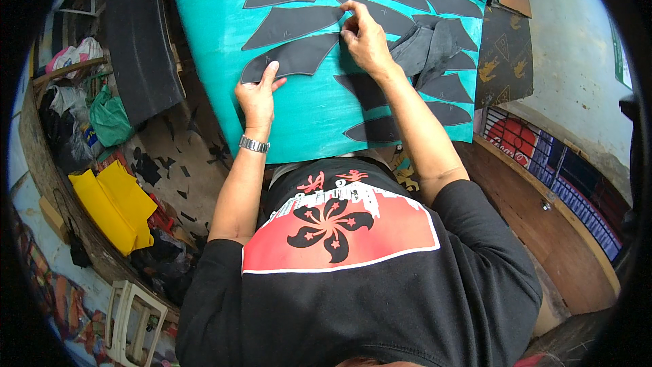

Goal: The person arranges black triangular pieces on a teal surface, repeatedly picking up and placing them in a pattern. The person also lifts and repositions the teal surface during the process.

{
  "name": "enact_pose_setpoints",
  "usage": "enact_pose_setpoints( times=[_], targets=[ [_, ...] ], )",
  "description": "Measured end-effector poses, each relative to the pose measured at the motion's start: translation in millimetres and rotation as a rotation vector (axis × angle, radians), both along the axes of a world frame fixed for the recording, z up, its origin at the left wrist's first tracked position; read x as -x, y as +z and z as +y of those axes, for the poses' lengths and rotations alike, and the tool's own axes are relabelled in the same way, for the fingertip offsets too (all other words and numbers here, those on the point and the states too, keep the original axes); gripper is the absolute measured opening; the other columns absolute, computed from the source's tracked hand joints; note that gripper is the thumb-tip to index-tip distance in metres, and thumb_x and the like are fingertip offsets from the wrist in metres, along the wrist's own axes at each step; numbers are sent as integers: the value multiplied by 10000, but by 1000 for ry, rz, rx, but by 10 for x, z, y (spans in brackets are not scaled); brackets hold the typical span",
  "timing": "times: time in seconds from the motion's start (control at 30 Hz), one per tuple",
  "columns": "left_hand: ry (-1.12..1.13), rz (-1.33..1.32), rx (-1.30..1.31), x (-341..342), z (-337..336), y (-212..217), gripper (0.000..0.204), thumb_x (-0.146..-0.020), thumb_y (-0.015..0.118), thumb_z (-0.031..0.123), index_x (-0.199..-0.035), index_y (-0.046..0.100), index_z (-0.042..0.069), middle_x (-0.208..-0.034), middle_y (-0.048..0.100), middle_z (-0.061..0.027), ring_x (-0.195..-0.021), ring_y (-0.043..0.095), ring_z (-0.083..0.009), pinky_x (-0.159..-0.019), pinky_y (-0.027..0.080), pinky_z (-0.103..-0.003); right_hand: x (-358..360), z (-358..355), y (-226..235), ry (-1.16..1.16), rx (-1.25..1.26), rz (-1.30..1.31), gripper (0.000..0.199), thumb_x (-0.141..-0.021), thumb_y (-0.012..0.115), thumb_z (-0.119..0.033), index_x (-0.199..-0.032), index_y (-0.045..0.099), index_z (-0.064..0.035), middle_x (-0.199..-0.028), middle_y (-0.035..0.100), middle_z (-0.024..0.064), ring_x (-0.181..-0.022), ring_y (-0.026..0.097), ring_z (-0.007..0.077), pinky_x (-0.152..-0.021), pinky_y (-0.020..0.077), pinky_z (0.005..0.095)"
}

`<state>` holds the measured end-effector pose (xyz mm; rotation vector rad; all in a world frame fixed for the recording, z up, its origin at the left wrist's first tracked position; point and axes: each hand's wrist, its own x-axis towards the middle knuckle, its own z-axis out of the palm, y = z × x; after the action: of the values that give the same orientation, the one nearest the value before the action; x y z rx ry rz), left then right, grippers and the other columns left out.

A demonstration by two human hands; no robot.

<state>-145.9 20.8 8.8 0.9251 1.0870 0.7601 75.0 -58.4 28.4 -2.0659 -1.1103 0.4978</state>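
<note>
My left hand (257, 98) grips the left end of a curved black cut-out piece (292, 60), thumb on top. The piece lies over a teal-covered work surface (305, 119). Fingers bent into a pinch, my right hand (363, 37) is at the right tips of this piece and of another black piece (288, 26) just beyond it. Whatever sits between those fingertips is too small to make out. Several similar black pieces with pale outlines are spread in two columns on the teal surface. To the right of my right hand, a crumpled dark cloth (431, 47) covers some of them.
At the left stands a long black sheet (142, 34). Beside it are a green bag (110, 115), folded yellow material (114, 205) and black scraps on the floor (197, 183). A pale plastic stool (132, 323) is at lower left. A wooden board (543, 224) runs along the right.
</note>
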Motion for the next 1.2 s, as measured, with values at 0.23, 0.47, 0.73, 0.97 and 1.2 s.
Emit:
enact_pose_setpoints(
  times=[0.23,0.47,0.73,0.97,1.2],
  targets=[
    [-10,-2,12,14,2,-28,225,-887,737,54,-1092,674,-13,-1044,698,-86,-860,680,-172,-674,641,-348,-111,57,114,-14,15,280,430,-868,634,35,-1248,464,-74,-859,604,61,-790,586,147,-762,493,298],
    [-22,1,0,14,-28,44,260,-868,756,43,-1106,666,-11,-1043,693,-80,-856,679,-167,-682,639,-347,-267,19,181,23,-4,433,466,-841,650,70,-1242,459,-69,-850,600,39,-803,585,116,-768,489,267],
    [-45,118,-33,-20,-10,70,255,-861,763,54,-1081,667,-33,-1000,699,-84,-804,681,-159,-641,632,-314,-259,183,13,0,166,120,481,-817,703,17,-1236,491,-87,-854,660,72,-810,642,178,-798,516,336],
    [-60,136,-28,-18,5,54,264,-856,768,61,-1082,668,-33,-1004,701,-82,-811,678,-151,-645,631,-302,-252,189,-43,2,172,66,474,-816,701,-4,-1238,504,-89,-862,681,92,-831,672,215,-807,523,360],
    [-59,148,-60,-23,0,35,247,-861,768,74,-1059,673,-38,-993,701,-78,-805,674,-145,-633,627,-290,-205,212,-84,6,166,-64,470,-808,695,-7,-1230,502,-84,-873,695,145,-860,696,322,-800,525,411]
  ],
)
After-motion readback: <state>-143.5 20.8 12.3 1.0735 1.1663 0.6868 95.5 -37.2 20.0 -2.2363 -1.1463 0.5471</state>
